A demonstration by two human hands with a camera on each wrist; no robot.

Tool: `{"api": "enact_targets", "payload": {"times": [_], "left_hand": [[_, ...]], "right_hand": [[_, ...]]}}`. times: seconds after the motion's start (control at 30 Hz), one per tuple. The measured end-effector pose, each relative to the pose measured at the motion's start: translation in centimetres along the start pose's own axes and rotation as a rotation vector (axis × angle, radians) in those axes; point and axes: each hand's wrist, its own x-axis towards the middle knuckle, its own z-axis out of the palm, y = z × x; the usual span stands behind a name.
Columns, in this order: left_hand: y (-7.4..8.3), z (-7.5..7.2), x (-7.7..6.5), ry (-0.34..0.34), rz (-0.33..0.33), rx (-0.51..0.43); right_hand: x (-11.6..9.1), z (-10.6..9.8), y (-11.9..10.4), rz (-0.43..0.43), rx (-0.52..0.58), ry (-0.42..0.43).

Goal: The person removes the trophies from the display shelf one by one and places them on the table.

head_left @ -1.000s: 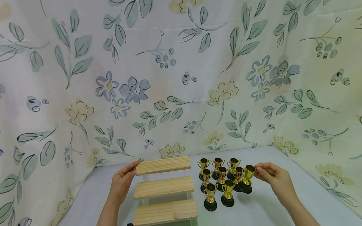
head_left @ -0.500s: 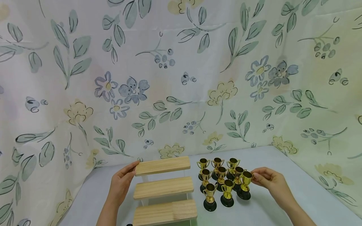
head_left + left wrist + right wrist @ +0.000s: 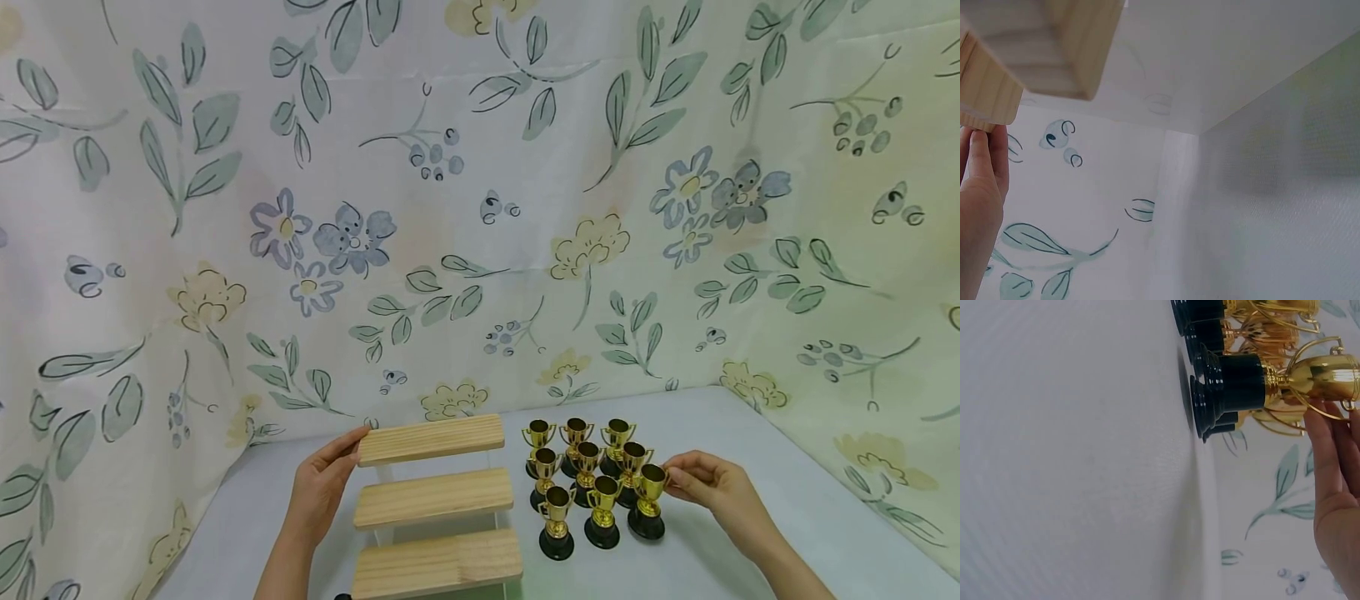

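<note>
My left hand pinches the left end of the top board of a three-step wooden display stand. In the left wrist view its fingertips meet the board's end. My right hand pinches the right handle of a small gold trophy with a black base. This trophy stands upright at the front right of a block of similar trophies, in line with two others in the front row. The right wrist view shows the held trophy from the side, its base at the tabletop.
A white-covered table bears everything. Behind it hangs a floral curtain. The stand's boards are stepped, with gaps between them. A small dark object shows at the bottom edge, left of the stand.
My right hand has brought its trophy toward me and slightly left, from beside the middle row into the front row. The left hand and the stand stay put.
</note>
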Motion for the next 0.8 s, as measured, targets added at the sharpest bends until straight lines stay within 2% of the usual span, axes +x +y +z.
{"api": "enact_targets", "payload": {"times": [0.3,0.57,0.8], "left_hand": [[-0.13,-0.03,0.01,0.001,-0.001,0.011],[-0.18,-0.05,0.08,0.000,0.006,0.008],[-0.11,0.01,0.07,-0.005,0.017,0.001]], "right_hand": [[-0.07,-0.08,0.36,0.004,0.005,-0.054],[-0.12,0.05,0.33,0.029,-0.012,-0.068],[-0.13,-0.01,0.31,0.007,-0.014,-0.102]]}}
